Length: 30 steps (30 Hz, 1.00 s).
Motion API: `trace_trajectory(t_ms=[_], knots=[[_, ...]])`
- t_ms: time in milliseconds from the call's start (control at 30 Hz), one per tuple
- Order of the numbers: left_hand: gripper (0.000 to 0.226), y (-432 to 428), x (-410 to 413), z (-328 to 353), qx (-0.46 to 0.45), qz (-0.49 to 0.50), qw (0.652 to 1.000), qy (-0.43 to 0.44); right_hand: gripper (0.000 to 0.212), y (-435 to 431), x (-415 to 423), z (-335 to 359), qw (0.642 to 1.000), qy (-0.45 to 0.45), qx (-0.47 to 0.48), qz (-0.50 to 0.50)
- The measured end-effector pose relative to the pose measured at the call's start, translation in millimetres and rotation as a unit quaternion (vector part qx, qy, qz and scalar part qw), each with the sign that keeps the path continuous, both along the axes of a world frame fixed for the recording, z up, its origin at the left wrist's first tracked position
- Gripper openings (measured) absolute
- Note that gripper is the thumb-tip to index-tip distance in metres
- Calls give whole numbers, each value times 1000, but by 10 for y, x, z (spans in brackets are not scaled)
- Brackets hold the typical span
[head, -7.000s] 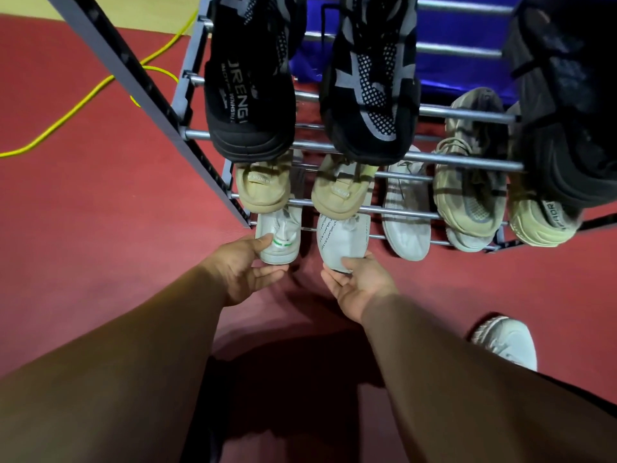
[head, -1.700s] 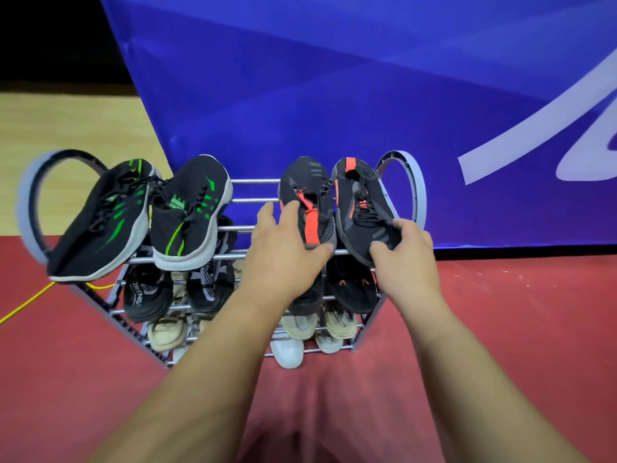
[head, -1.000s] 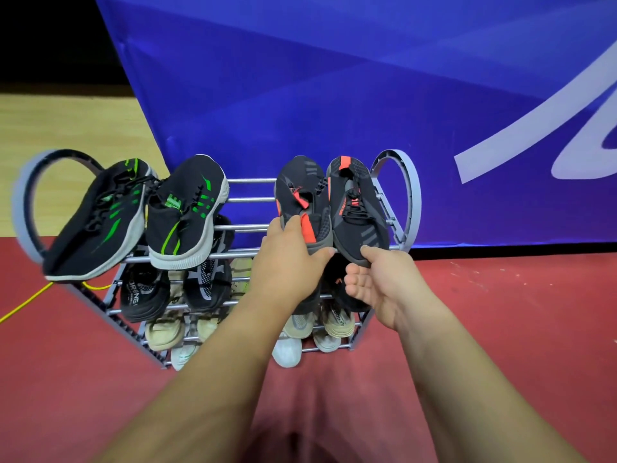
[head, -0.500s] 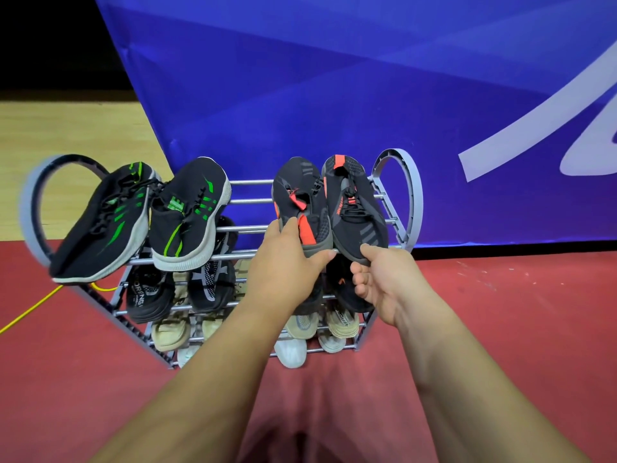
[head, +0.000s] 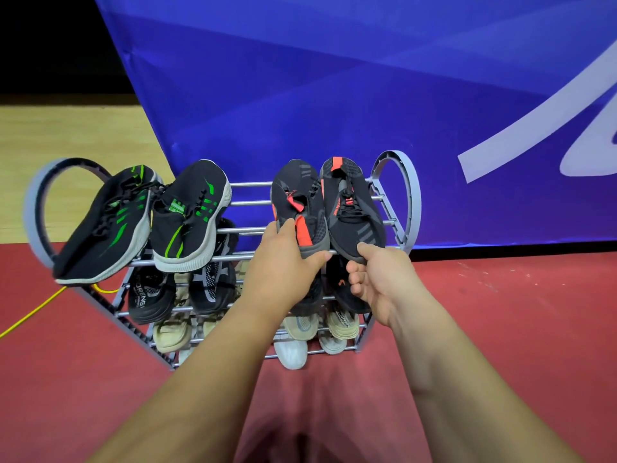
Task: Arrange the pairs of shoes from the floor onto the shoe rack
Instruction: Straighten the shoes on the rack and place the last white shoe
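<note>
Two black-orange items: left shoe (head: 297, 202), right shoe (head: 354, 208), touching, top tier of shoe rack (head: 412, 202), right end. Left hand (head: 283, 262) wraps left shoe's near end; right hand (head: 380, 279) pinches right shoe's (thumb above, fingers curled under). Seat soles level across rails (head: 250, 203) before letting go.

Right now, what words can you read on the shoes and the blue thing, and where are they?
"PORENG": black shoe, second shelf, left; start possibly hidden.
"APOR": beige shoe, lower right; rest hidden.
Green tongue label on the green-striped shoe: blurred.
Red print on the right red-striped shoe: too small.
The blue banner: cut-off white shapes, unreadable.
</note>
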<state>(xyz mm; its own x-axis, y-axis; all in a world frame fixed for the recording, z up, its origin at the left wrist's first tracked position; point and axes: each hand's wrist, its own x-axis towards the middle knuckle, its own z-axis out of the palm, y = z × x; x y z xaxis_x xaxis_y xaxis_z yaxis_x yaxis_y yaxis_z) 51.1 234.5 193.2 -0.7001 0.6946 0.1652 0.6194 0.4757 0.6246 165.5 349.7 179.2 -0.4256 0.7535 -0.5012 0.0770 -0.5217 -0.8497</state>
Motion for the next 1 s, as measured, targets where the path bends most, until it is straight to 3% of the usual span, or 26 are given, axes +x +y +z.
trace_trajectory(t_ms=[100,167,300,433,533,667,733,833,1000], knots=[[64,-9,-12,24,-13,3,1000,-19,41,-48,-8,156,998,54,3,-27],[54,-21,-29,100,8,12,999,-29,23,-91,4,299,994,100,8,-38],[34,-84,-77,366,136,45,984,-110,13,-175,62,501,985,167,-7,-53],[25,-174,-146,494,261,109,935,-216,11,-169,180,548,976,212,-19,-46],[26,-215,-205,526,322,131,871,-348,14,-117,276,548,972,233,-31,-32],[50,-258,-304,584,369,141,788,-472,32,-109,358,584,967,248,-47,-26],[61,-284,-344,614,386,136,756,-511,32,-111,369,579,969,240,-49,-15],[59,-319,-397,620,426,132,714,-540,32,-120,354,535,976,213,-46,10],[25,-358,-465,601,425,154,708,-543,34,-95,275,563,984,174,-27,-22]])
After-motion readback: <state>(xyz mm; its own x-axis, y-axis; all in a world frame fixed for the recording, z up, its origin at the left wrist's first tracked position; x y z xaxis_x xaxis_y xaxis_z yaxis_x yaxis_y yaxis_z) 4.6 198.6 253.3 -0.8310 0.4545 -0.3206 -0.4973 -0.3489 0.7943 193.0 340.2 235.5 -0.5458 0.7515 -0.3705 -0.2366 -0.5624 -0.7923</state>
